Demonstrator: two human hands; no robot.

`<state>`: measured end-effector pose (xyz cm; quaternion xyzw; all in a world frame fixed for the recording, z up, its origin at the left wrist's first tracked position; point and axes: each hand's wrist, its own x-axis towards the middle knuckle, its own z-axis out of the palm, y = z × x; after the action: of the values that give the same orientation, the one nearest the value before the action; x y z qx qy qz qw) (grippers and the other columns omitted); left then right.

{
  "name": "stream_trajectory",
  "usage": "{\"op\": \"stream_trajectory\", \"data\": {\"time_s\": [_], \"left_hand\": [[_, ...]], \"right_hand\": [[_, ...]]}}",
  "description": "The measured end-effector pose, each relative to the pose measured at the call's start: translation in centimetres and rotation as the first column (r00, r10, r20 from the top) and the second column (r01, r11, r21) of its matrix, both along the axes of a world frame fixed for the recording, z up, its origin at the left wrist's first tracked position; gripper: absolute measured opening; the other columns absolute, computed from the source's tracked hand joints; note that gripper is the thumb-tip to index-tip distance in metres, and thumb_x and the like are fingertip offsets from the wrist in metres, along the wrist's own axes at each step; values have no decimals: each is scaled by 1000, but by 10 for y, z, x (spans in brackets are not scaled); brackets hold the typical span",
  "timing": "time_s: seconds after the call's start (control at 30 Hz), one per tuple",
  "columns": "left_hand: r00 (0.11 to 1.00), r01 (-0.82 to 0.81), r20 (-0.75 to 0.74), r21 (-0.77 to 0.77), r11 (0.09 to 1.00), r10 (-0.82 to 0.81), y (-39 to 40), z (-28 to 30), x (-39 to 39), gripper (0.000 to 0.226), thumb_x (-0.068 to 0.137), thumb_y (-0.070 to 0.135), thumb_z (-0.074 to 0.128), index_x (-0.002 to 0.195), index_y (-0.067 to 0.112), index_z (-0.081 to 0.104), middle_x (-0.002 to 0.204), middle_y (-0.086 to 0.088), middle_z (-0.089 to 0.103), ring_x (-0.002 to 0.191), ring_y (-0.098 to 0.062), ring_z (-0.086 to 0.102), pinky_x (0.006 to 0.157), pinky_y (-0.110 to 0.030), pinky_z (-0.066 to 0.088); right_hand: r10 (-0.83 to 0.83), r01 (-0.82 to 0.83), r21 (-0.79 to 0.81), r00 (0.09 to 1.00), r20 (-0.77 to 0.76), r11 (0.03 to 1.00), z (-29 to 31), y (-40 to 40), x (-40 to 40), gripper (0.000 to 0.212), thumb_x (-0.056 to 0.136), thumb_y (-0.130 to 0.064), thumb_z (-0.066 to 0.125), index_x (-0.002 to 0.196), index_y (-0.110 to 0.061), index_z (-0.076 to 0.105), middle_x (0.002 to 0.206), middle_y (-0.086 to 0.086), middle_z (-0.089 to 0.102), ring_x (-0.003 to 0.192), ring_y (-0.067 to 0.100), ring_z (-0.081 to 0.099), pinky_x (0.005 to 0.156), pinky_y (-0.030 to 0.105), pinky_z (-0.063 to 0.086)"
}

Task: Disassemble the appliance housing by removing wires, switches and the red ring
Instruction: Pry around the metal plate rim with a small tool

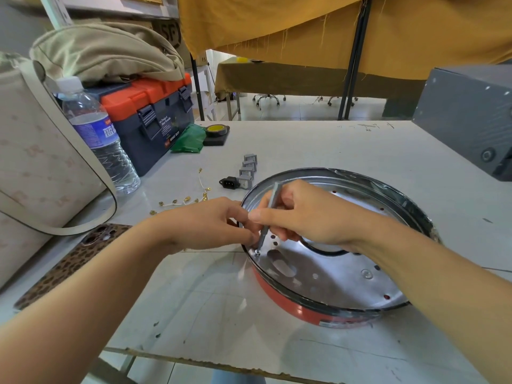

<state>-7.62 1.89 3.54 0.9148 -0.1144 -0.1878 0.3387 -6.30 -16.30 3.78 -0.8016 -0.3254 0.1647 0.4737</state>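
White counter [332,151] carries everything. Biggest items sit at its edges: beige bag [41,167] on the left, grey box [468,117] at the far right, toolbox [149,117] with orange lid at the back left, water bottle [97,134] just in front of it. Leopard-print phone [69,261] lies near the left forearm.

Appliance housing [327,261] lies open side up, right of centre, near the front edge; shiny metal inside, red ring [304,309] round its outer wall, still on. Already out and lying on the counter left of the housing: grey switches [248,170] in a row, black power socket [229,182], wires [188,199] with brass terminals.

Right hand [299,214] clamped round a slim screwdriver [270,214], thumb and fingers pinching the shaft, tip set on a screw [257,252] near the housing's left rim. Left hand [210,223] at that rim, fingertips curled and pressed beside the driver tip; looks like it steadies the housing or bit; exact contact is hidden.

Step in hand, judged: backing out a rim screw, probably one holding the ring to the metal shell. To do it well: keep the driver square to the screw head, push down while turning so the bit does not cam out, left hand pins the housing against spinning, catch the screw as it frees, park it with the other parts.
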Motion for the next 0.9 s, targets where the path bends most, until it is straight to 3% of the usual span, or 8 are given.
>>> {"op": "stream_trajectory", "data": {"time_s": [0.13,0.3,0.5,0.7,0.77,0.9], "left_hand": [[1000,-7,5,52,999,7,-2,1,2,17,81,24,63,66,32,65,58,18,54,56,3,47,59,-20,35],[1000,-16,10,61,998,15,-4,0,4,8,78,29,64,75,24,69,53,20,52,49,4,45,45,-8,31],[998,-59,-23,20,998,60,-3,-5,4,10,81,24,64,84,24,74,80,12,54,65,0,51,61,-13,37],[998,-47,-49,1,999,47,-4,-3,2,7,82,14,61,79,17,66,91,-6,63,80,-13,55,76,-28,46],[999,-35,-42,-2,999,35,-4,-3,2,13,82,11,59,73,20,64,83,-1,61,74,-10,53,71,-24,43],[998,-44,-42,-17,999,43,-4,-4,2,23,83,14,61,64,26,64,66,16,54,58,5,49,54,-8,39]], "right_hand": [[8,-8,-2,999,31,1000,-1,1,1,35,96,-26,54,70,-8,68,44,-11,42,44,2,38,48,9,33],[20,-24,-32,993,-120,999,-1,-1,1,27,99,-19,48,73,-14,56,42,-5,48,38,6,38,41,13,32],[23,-25,-21,996,-91,999,0,-2,1,19,92,-9,56,73,-10,58,48,-2,52,45,6,43,46,14,36],[28,-28,9,1000,6,1000,0,-1,-1,37,96,-26,54,75,-2,70,47,-8,44,45,4,36,48,11,32],[18,-18,1,1000,19,1000,0,0,-1,40,98,-27,51,72,-2,68,43,-10,38,42,4,32,44,10,30],[30,-31,-13,992,-121,999,-1,0,0,29,99,-21,48,78,-5,60,39,-7,44,37,5,35,40,13,30]]}}
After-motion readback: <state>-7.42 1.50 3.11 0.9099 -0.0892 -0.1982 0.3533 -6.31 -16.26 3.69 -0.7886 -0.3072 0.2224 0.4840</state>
